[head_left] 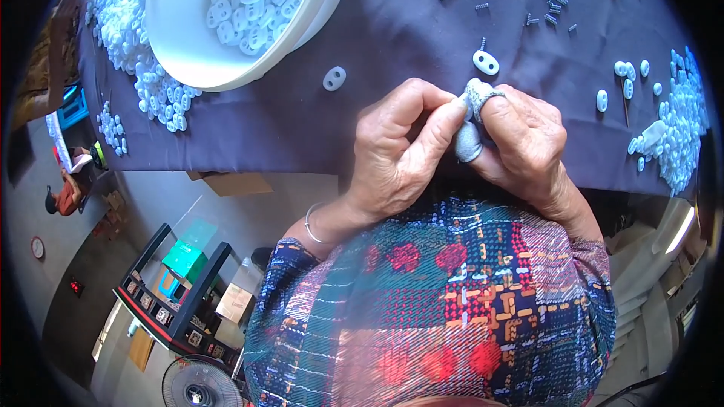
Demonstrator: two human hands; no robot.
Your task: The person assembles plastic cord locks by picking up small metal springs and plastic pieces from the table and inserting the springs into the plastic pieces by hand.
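Note:
My left hand point(403, 147) and my right hand point(524, 132) meet above the table's near edge, their fingertips pinched together. Grey cloth covers wrap the thumb and forefinger of the right hand. Whatever lies between the fingertips is too small and hidden to name. Just beyond them rests a white oval two-hole piece point(486, 62), with a small metal spring point(483, 44) at its far side. Farther left, a paler two-hole oval piece point(334, 78) lies by itself on the dark cloth.
A white bucket point(177, 53) of two-hole ovals stands at the far left, beside a heap of small white pieces point(136, 38). Loose springs point(554, 7) are scattered at the far right. Another heap point(682, 128) borders the right edge, near a thin dark rod point(626, 109).

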